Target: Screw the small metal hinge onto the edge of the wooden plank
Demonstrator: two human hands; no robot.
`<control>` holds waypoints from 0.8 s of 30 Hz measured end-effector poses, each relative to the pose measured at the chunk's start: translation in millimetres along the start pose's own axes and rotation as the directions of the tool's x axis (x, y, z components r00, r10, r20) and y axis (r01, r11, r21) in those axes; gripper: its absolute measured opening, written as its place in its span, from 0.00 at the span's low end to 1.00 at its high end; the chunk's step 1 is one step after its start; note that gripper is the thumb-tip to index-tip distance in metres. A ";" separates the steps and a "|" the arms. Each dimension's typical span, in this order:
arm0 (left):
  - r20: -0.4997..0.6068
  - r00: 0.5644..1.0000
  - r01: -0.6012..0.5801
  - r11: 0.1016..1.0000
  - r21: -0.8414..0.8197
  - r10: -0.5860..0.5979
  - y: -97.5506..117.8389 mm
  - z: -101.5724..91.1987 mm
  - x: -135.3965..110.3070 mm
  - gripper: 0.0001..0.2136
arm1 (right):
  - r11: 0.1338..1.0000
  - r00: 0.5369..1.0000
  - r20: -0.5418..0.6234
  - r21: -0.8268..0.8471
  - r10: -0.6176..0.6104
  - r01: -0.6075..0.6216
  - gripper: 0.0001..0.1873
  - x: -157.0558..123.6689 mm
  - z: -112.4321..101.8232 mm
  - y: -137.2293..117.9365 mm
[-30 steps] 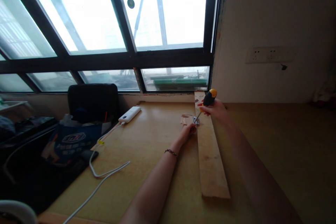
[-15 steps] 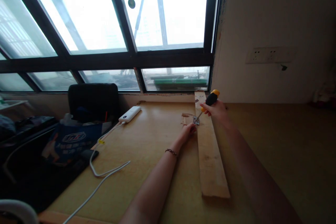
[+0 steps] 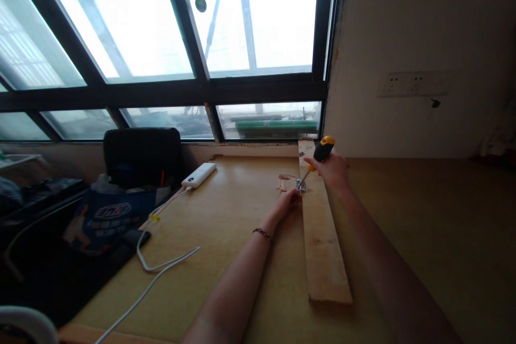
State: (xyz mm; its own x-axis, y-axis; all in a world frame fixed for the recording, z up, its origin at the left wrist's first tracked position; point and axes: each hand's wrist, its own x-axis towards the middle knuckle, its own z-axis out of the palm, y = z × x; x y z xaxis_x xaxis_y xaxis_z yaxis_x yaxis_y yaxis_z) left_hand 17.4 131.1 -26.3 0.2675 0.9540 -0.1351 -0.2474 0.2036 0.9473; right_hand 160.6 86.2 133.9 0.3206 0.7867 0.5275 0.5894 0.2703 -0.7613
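My right hand [image 3: 332, 169] grips a screwdriver [image 3: 321, 151], tip on a metal bracket [image 3: 300, 185] on a plank [image 3: 322, 242] lying on the desk [image 3: 226, 226]. My left hand [image 3: 288, 201] touches the plank beside it; I cannot tell its grip.

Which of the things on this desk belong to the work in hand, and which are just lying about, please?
In use: screwdriver, gripped in the right hand; small metal bracket at its tip; wooden plank under the bracket; left hand, resting beside the bracket.
Lying about: power bank; white cable; blue bag; black chair.
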 end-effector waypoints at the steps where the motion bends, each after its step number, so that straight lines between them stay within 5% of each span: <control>1: 0.001 1.000 0.003 1.000 -0.002 -0.003 0.8 0.5 -0.7 0.10 | 1.000 1.000 -0.001 -0.002 -0.015 0.015 0.23 -0.1 0.8 0.4; 6: 0.004 1.000 0.005 1.000 -0.014 -0.004 4.4 2.8 -4.4 0.10 | 0.979 0.995 0.098 0.203 0.017 -0.037 0.23 2.7 -1.1 1.4; 12: 0.025 1.000 0.004 1.000 0.000 -0.004 5.9 3.7 -5.8 0.11 | 0.759 0.903 0.429 0.589 -0.003 -0.277 0.21 1.3 -6.8 -6.0; 19: 0.013 1.000 -0.009 1.000 0.005 0.008 6.7 4.0 -6.6 0.11 | 0.768 0.954 0.297 0.605 0.029 -0.211 0.22 0.8 -1.2 -1.9; 24: -0.007 1.000 0.002 0.999 0.044 -0.002 8.3 5.5 -8.3 0.10 | 0.706 0.950 0.311 0.681 -0.037 -0.196 0.21 1.8 0.6 -2.1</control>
State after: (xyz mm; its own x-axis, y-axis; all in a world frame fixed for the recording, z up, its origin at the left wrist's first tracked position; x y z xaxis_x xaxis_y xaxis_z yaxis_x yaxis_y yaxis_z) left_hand 18.2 123.7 -15.7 0.2613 0.9552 -0.1389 -0.2056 0.1957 0.9589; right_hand 159.5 87.4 136.2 0.0518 0.9098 0.4117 -0.1518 0.4147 -0.8972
